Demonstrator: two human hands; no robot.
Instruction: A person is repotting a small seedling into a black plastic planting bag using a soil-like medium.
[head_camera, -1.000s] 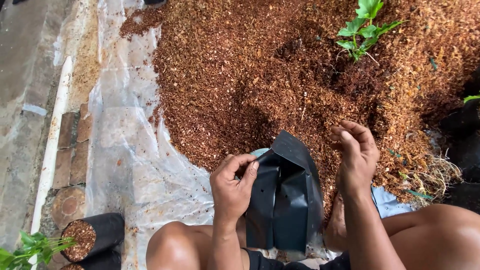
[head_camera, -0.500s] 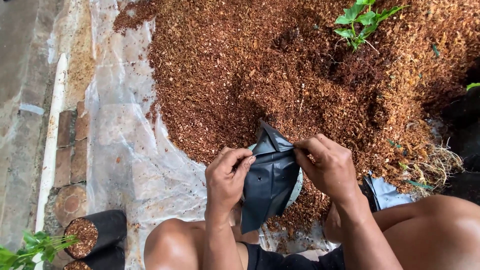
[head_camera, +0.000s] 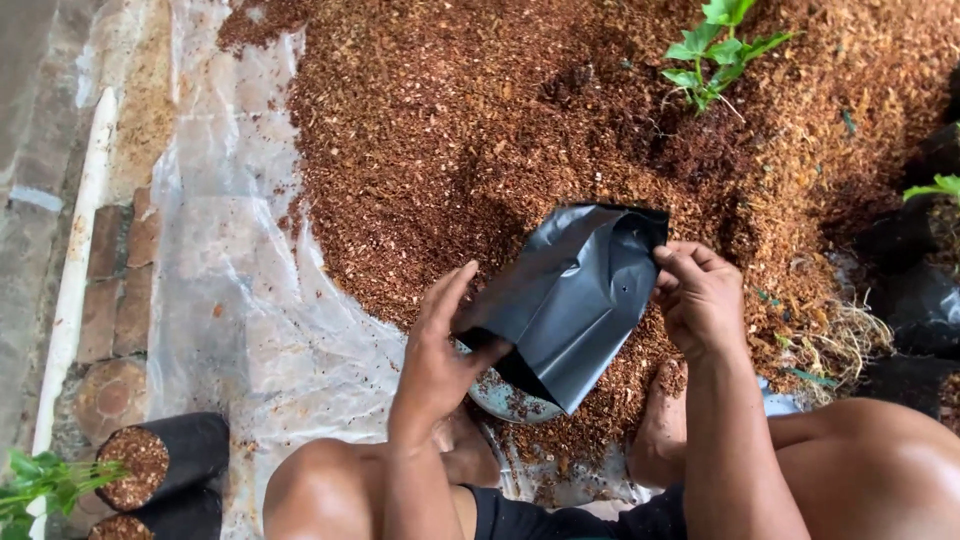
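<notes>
Between both hands I hold a black plastic grow bag, spread out flat and tilted over the brown coco-husk pile. My left hand has its fingers stretched out, with the thumb under the bag's lower left edge. My right hand pinches the bag's upper right corner. Under the bag lies a pale round dish with some husk in it. A small green seedling lies on the pile at the far right.
Clear plastic sheeting covers the ground on the left, beside a white pipe and bricks. A filled black grow bag with a green plant stands at bottom left. More black bags sit at the right edge. My bare knees are below.
The bag has been pulled open and swung from upright to spread flat toward the upper right. My right hand moved right with its corner; my left hand's fingers opened out.
</notes>
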